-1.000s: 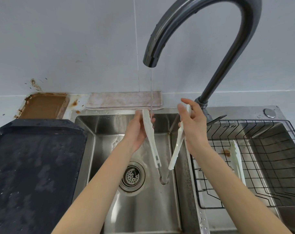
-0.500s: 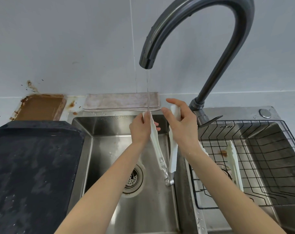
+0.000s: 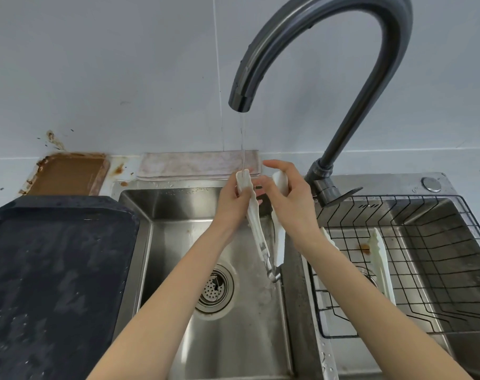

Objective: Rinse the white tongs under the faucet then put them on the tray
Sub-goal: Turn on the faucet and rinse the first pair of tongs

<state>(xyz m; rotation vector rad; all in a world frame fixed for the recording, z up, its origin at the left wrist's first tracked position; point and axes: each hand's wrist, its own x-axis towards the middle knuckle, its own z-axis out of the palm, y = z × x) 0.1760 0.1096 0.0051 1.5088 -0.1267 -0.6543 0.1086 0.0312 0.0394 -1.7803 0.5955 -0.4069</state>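
Note:
The white tongs (image 3: 256, 231) hang tips-up over the left sink basin (image 3: 233, 333), hinge end down near the basin's right wall. My left hand (image 3: 233, 205) grips the left arm near its tip. My right hand (image 3: 291, 204) grips the right arm near its tip. A thin stream from the dark curved faucet (image 3: 326, 45) lands on the tip of the left arm. The dark, wet tray (image 3: 52, 286) lies on the counter to the left of the sink.
A black wire rack (image 3: 431, 259) fills the right basin, with another white utensil (image 3: 378, 259) lying in it. A folded cloth (image 3: 195, 165) lies behind the sink. A brown stained patch (image 3: 68, 172) marks the counter behind the tray. The drain (image 3: 214, 287) sits mid-basin.
My hands have drawn the two tong arms closer together, from a wide V to a narrow one. The left arm's tip stays under the stream.

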